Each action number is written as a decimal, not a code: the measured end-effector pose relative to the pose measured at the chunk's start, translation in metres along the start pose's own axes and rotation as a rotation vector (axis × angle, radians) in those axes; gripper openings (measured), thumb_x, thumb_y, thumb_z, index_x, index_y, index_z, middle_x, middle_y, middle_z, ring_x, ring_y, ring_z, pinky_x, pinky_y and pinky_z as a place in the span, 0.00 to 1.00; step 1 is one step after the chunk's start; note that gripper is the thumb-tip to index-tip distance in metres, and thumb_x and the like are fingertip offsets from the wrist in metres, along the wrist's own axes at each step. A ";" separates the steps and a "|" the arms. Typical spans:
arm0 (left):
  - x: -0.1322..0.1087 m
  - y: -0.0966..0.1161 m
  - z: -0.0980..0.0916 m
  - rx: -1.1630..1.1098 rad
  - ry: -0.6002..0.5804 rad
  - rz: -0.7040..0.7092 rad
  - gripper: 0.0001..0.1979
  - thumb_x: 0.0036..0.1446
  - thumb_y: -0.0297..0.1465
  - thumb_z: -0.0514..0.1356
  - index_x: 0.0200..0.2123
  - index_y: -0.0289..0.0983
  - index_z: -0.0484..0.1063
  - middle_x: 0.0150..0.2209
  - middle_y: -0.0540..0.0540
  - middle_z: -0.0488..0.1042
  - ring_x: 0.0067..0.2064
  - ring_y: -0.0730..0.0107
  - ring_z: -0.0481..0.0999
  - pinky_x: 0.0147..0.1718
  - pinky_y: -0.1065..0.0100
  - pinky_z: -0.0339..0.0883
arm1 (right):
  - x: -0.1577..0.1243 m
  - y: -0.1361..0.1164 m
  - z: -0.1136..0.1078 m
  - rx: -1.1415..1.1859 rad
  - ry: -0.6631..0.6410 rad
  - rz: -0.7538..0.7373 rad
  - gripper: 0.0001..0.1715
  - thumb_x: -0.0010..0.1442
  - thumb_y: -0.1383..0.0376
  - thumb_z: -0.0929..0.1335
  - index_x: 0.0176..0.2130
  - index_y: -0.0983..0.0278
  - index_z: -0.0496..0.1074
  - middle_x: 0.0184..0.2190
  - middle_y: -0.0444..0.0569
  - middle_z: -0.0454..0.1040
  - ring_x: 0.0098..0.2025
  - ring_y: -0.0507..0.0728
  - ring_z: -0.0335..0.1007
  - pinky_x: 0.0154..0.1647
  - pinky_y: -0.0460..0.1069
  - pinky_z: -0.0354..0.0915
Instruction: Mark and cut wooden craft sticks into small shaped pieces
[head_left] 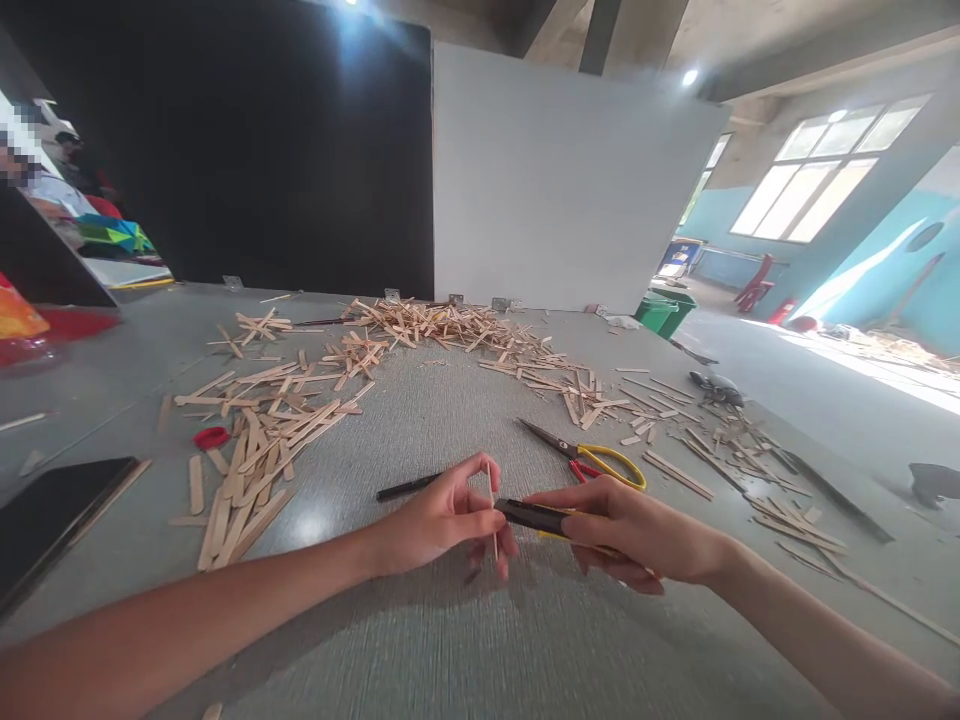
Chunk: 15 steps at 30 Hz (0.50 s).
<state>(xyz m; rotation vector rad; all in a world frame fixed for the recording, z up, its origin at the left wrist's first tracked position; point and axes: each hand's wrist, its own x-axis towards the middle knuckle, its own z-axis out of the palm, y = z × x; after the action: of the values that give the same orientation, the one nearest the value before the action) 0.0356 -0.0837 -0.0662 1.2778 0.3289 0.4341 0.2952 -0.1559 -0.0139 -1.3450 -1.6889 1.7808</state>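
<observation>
Between the thumb and fingers of my left hand (461,515) is a thin wooden stick (491,485), held nearly upright. My right hand (626,525) grips a black and yellow utility knife (536,515), its front end against or very near the stick by my left thumb. The blade itself is too small to make out. Just beyond my hands lie scissors (592,455) with a yellow and a red handle. A black pen-like rod (409,487) rests on the table beside my left hand, partly covered by it.
Loose wooden sticks (255,450) are heaped at the left, with a larger pile (435,325) at the back. Split pieces (802,525) lie at the right. A red ring-shaped item (211,438) and a dark phone-like slab (64,515) are at the left. Panels (555,180) stand behind.
</observation>
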 end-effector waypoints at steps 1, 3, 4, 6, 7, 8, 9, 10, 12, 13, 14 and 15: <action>0.000 0.000 0.001 -0.011 -0.003 0.001 0.19 0.68 0.41 0.66 0.42 0.44 0.55 0.34 0.47 0.84 0.31 0.66 0.85 0.23 0.74 0.66 | -0.001 -0.001 -0.001 -0.002 -0.011 0.009 0.29 0.73 0.61 0.64 0.70 0.57 0.68 0.25 0.39 0.68 0.14 0.44 0.51 0.10 0.38 0.56; 0.000 0.000 0.003 -0.033 -0.003 0.007 0.19 0.68 0.39 0.65 0.42 0.44 0.54 0.33 0.47 0.84 0.31 0.66 0.85 0.23 0.75 0.66 | -0.001 -0.003 -0.002 -0.008 -0.012 0.017 0.29 0.73 0.61 0.64 0.70 0.58 0.68 0.24 0.38 0.68 0.14 0.43 0.51 0.10 0.37 0.55; 0.000 0.000 0.004 -0.044 -0.001 0.010 0.18 0.69 0.38 0.65 0.42 0.44 0.54 0.33 0.47 0.84 0.31 0.66 0.85 0.23 0.75 0.66 | -0.001 -0.003 -0.003 -0.011 -0.007 0.015 0.29 0.73 0.61 0.65 0.70 0.59 0.68 0.23 0.38 0.67 0.14 0.43 0.50 0.10 0.37 0.55; -0.001 -0.002 0.006 -0.072 -0.001 0.015 0.18 0.69 0.37 0.64 0.42 0.44 0.54 0.33 0.46 0.84 0.31 0.65 0.86 0.25 0.73 0.68 | -0.001 -0.001 -0.004 -0.010 -0.004 0.005 0.29 0.73 0.60 0.65 0.70 0.60 0.69 0.22 0.37 0.67 0.13 0.44 0.50 0.11 0.38 0.56; -0.001 -0.002 0.008 -0.087 -0.003 0.016 0.18 0.69 0.37 0.64 0.42 0.44 0.53 0.33 0.46 0.85 0.31 0.64 0.86 0.27 0.72 0.70 | -0.001 0.001 -0.004 -0.006 -0.006 -0.005 0.29 0.73 0.60 0.65 0.70 0.60 0.69 0.21 0.37 0.67 0.13 0.44 0.50 0.11 0.38 0.56; -0.001 -0.003 0.010 -0.102 -0.004 0.018 0.18 0.69 0.37 0.64 0.42 0.44 0.53 0.34 0.46 0.85 0.31 0.64 0.86 0.29 0.70 0.72 | -0.001 0.003 -0.005 0.005 -0.011 -0.015 0.29 0.73 0.59 0.66 0.69 0.60 0.69 0.20 0.36 0.66 0.13 0.44 0.51 0.11 0.38 0.56; -0.001 -0.004 0.012 -0.118 -0.005 0.020 0.17 0.69 0.36 0.64 0.42 0.44 0.53 0.34 0.46 0.85 0.31 0.63 0.87 0.30 0.69 0.74 | -0.001 0.005 -0.006 0.018 -0.020 -0.019 0.29 0.73 0.59 0.66 0.69 0.60 0.70 0.20 0.36 0.66 0.13 0.44 0.51 0.11 0.38 0.56; -0.002 -0.005 0.014 -0.133 -0.002 0.024 0.17 0.69 0.36 0.63 0.42 0.44 0.53 0.34 0.46 0.85 0.32 0.62 0.87 0.32 0.68 0.75 | -0.002 0.007 -0.007 0.032 -0.026 -0.023 0.29 0.73 0.58 0.66 0.69 0.60 0.70 0.20 0.36 0.65 0.13 0.44 0.51 0.10 0.38 0.56; -0.002 -0.006 0.018 -0.159 0.012 0.037 0.17 0.69 0.36 0.63 0.42 0.44 0.53 0.35 0.45 0.85 0.33 0.61 0.87 0.32 0.67 0.75 | -0.003 0.010 -0.009 0.055 -0.031 -0.030 0.30 0.72 0.57 0.67 0.69 0.60 0.69 0.20 0.35 0.64 0.12 0.44 0.50 0.10 0.38 0.56; -0.003 -0.006 0.020 -0.171 0.019 0.044 0.17 0.69 0.35 0.63 0.41 0.44 0.52 0.35 0.45 0.85 0.33 0.61 0.87 0.31 0.67 0.75 | -0.004 0.011 -0.011 0.061 -0.035 -0.029 0.30 0.72 0.57 0.67 0.70 0.60 0.69 0.20 0.35 0.64 0.12 0.44 0.50 0.09 0.38 0.56; -0.003 -0.006 0.022 -0.182 0.024 0.049 0.17 0.69 0.35 0.63 0.41 0.44 0.52 0.34 0.45 0.85 0.33 0.61 0.87 0.31 0.68 0.75 | -0.005 0.012 -0.012 0.065 -0.045 -0.028 0.31 0.73 0.56 0.67 0.70 0.60 0.69 0.20 0.35 0.64 0.13 0.44 0.50 0.10 0.38 0.57; -0.002 -0.006 0.023 -0.191 0.024 0.051 0.17 0.69 0.35 0.63 0.41 0.44 0.52 0.34 0.46 0.85 0.33 0.61 0.87 0.30 0.68 0.75 | -0.006 0.012 -0.014 0.072 -0.057 -0.027 0.31 0.73 0.56 0.67 0.70 0.61 0.68 0.20 0.35 0.63 0.13 0.44 0.50 0.10 0.38 0.58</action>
<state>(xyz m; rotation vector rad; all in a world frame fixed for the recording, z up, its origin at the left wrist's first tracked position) 0.0451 -0.1058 -0.0663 1.0972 0.2692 0.5124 0.3132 -0.1554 -0.0207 -1.2469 -1.6469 1.8623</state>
